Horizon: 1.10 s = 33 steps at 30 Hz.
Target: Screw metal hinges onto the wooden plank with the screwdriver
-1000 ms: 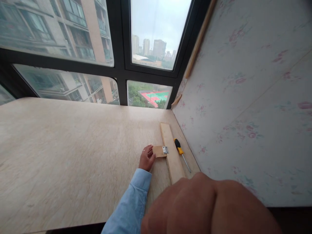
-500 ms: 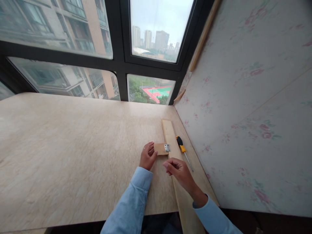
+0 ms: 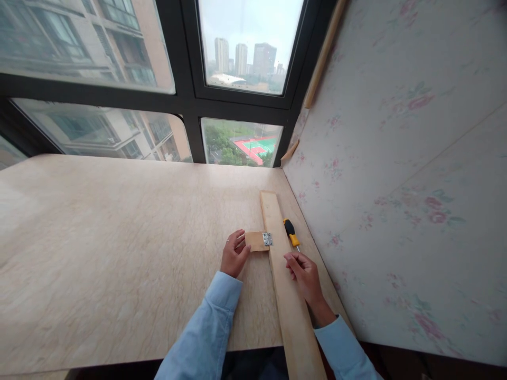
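Head view: screwdriver (image 3: 292, 232) between board (image 3: 285, 295) and wall (image 3: 396, 211), part-hidden.

A: What fills the top of the frame?

B: A dark-framed window (image 3: 188, 126), with soft daylight from a pale sky (image 3: 253, 21).

A: And outside?

B: An apartment building (image 3: 114, 50) at upper left, hazy towers (image 3: 241, 58) at upper centre, and below them trees (image 3: 219, 141) beside a red-and-green sports court (image 3: 259, 148).

A: The right side?

B: A pale wall (image 3: 415, 253) with faded pink flowers. A wooden strip (image 3: 322, 58) runs along its edge by the window.

A: And the left?

B: A broad beige ledge (image 3: 119, 237), marbled in pattern, reaching back to the window; darkness shows below its front edge.
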{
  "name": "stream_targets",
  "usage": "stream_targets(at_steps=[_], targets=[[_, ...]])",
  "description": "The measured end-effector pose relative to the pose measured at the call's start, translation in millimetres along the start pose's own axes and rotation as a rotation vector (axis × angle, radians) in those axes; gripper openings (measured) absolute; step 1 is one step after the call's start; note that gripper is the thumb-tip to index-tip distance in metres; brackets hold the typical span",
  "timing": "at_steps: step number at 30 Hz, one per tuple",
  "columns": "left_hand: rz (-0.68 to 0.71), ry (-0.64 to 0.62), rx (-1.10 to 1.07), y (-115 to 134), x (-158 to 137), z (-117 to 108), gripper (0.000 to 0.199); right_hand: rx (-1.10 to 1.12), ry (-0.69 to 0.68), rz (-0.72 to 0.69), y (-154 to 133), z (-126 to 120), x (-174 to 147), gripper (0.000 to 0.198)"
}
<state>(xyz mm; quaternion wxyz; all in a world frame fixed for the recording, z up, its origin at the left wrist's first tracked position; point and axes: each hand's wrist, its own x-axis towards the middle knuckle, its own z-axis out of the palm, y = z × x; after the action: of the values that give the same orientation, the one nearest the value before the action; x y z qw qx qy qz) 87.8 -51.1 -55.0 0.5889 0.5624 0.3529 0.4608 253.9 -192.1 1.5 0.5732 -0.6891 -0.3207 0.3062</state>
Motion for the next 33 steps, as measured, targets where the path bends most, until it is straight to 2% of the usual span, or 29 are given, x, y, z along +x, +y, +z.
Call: stream_targets(at_steps=[8, 15, 25, 33], targets=[[0.016, 0.012, -0.010, -1.4, -0.8, 1.0, 0.050, 0.079, 0.044, 0.003, 5.7, -3.0, 1.1, 0.038], [0.130, 0.027, 0.141, -10.1, -2.9, 2.9, 0.041, 0.352, 0.077, 0.089, 13.2, -11.6, 5.0, 0.035], [0.225, 0.021, 0.275, -15.8, -20.5, 2.8, 0.042, 0.409, 0.097, 0.126, 21.5, -12.5, 8.8, 0.040], [0.225, -0.044, 0.295, -1.9, -40.1, 0.3, 0.034, 0.424, 0.119, 0.125, 29.6, -16.4, 9.3, 0.043]])
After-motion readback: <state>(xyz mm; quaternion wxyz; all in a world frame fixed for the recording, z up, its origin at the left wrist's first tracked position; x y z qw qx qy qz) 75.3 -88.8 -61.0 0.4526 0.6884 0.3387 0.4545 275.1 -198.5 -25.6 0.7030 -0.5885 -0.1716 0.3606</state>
